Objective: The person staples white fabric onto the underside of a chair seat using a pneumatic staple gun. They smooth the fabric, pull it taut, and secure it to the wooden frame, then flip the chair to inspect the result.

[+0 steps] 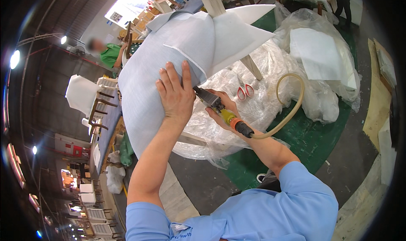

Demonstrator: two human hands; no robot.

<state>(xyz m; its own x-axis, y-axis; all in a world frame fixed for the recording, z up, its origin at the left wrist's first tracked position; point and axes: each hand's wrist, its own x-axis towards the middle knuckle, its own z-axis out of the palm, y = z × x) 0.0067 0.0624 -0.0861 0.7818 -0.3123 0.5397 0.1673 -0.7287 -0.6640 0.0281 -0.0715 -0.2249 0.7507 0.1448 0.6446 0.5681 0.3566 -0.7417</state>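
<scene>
Pale blue fabric (141,82) bulges at the upper centre of the frame, our left hand (176,92) flat on it, fingers slightly spread; at mid-frame our right hand's (223,107) fingers grip a hose-fed tool (229,117) beside it

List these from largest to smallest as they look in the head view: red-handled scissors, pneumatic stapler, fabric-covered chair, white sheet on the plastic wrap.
1. Fabric-covered chair
2. White sheet on the plastic wrap
3. Pneumatic stapler, partly hidden by the hand
4. Red-handled scissors
</scene>
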